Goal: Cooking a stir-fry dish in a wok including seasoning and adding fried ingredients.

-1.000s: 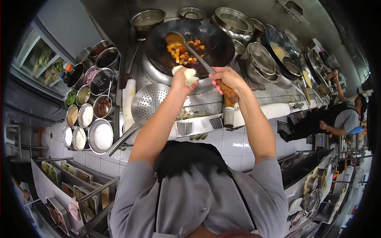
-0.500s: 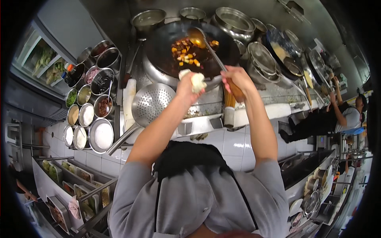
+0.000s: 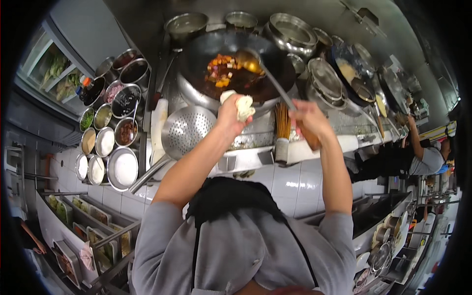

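A large dark wok (image 3: 196,54) sits on the stove ahead, holding diced orange, pale and reddish-brown food (image 3: 221,69) in dark sauce or oil. At its near rim, my left hand (image 3: 230,120) is closed around a bunched whitish cloth (image 3: 244,108). Whether the cloth grips the rim itself is hidden. My right hand (image 3: 312,119), slightly blurred, is closed round the handle of a long metal ladle (image 3: 278,85) with a wooden end. The ladle's bowl is inside the wok, just right of the food, with yellowish liquid glinting in it.
A perforated strainer (image 3: 189,132) lies left of my left forearm. Below my right hand stands a bamboo brush (image 3: 282,123). Seasoning bowls (image 3: 123,167) crowd the left; metal pots (image 3: 292,32) and strainers (image 3: 326,81) stand behind and right. Another person (image 3: 423,160) works at far right.
My right hand has moved right and slightly nearer, and the ladle bowl has shifted right and down in the wok. The food has gathered more to the left. My left hand keeps the cloth.
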Available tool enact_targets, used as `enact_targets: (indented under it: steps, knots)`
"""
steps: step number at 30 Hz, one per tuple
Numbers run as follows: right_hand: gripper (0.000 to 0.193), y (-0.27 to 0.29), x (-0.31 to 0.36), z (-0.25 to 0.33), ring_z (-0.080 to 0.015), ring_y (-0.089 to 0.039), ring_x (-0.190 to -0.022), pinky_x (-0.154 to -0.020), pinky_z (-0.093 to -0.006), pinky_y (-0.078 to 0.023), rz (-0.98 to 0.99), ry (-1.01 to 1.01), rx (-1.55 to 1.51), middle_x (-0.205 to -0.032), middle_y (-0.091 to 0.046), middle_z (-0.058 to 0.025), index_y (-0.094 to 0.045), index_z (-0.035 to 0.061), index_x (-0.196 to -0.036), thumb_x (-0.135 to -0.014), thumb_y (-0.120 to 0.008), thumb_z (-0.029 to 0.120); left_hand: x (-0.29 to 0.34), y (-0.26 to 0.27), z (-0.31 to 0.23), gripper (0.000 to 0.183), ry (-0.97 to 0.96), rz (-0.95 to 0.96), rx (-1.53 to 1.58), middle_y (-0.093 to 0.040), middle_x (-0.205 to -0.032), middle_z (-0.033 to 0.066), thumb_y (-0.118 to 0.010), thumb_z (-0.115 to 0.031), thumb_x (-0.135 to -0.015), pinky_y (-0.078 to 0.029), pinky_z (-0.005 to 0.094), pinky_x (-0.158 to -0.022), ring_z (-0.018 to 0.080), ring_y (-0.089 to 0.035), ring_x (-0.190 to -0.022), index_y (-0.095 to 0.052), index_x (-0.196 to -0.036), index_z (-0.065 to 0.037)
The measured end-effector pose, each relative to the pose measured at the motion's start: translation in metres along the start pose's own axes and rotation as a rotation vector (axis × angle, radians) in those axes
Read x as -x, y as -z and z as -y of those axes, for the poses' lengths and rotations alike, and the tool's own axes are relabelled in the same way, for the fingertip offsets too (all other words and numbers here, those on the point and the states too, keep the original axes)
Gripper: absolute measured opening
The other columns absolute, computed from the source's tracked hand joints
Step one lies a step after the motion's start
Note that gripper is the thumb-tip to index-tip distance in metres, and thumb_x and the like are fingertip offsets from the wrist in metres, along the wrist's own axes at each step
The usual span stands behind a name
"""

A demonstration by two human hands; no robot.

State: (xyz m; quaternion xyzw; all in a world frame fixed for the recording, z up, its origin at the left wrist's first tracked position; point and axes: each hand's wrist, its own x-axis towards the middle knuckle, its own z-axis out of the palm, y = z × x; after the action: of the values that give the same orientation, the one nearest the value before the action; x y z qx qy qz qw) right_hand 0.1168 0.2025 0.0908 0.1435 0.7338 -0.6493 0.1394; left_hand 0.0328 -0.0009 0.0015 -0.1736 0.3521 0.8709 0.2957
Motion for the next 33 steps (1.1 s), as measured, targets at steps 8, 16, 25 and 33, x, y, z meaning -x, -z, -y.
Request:
enact_targets:
  steps: [8, 16, 25, 33]
  knots:
    - [0.013, -0.028, -0.049, 0.013, -0.0076, -0.049, -0.044, -0.037, -0.0215, -0.039, 0.055, -0.025, -0.144, -0.060, -0.052, 0.0011, -0.056, 0.0032, -0.099, -0.089, -0.055, 0.010, -0.006, -0.007, 0.007, 0.015, -0.007, -0.008, 0.019, -0.060, -0.075, 0.0042, -0.052, -0.025, -0.082, -0.043, 0.0330, -0.045, 0.0209, -0.057, -0.063, -0.057, -0.087, -0.012]
    - [0.046, -0.012, 0.031, 0.010, -0.0084, -0.049, -0.041, -0.033, -0.0223, -0.037, 0.060, -0.097, 0.149, -0.061, -0.054, -0.0014, -0.047, 0.0001, -0.129, -0.085, -0.058, 0.005, -0.007, 0.016, -0.003, 0.014, -0.048, 0.019, 0.011, -0.060, -0.074, 0.0039, -0.049, -0.026, -0.084, -0.043, 0.0339, -0.042, 0.0213, -0.058, -0.060, -0.055, -0.089, -0.015]
    - [0.055, -0.032, 0.039, -0.017, -0.0064, -0.046, -0.043, -0.040, -0.0215, -0.039, -0.268, 0.311, 0.055, -0.071, -0.056, -0.0026, -0.038, 0.0014, -0.137, -0.085, -0.057, 0.004, -0.003, 0.016, 0.006, 0.014, -0.029, 0.033, 0.023, -0.061, -0.074, 0.0055, -0.053, -0.024, -0.081, -0.043, 0.0347, -0.042, 0.0232, -0.058, -0.059, -0.056, -0.089, -0.013]
    - [0.058, -0.081, -0.008, -0.159, -0.0039, -0.041, -0.045, -0.040, -0.0213, -0.036, -0.412, 0.500, 0.257, -0.062, -0.049, 0.0044, -0.032, 0.0096, -0.143, -0.089, -0.055, 0.010, -0.021, 0.010, -0.004, 0.015, 0.016, 0.026, 0.030, -0.059, -0.071, 0.0007, -0.050, -0.028, -0.083, -0.043, 0.0327, -0.045, 0.0195, -0.056, -0.059, -0.058, -0.083, -0.015]
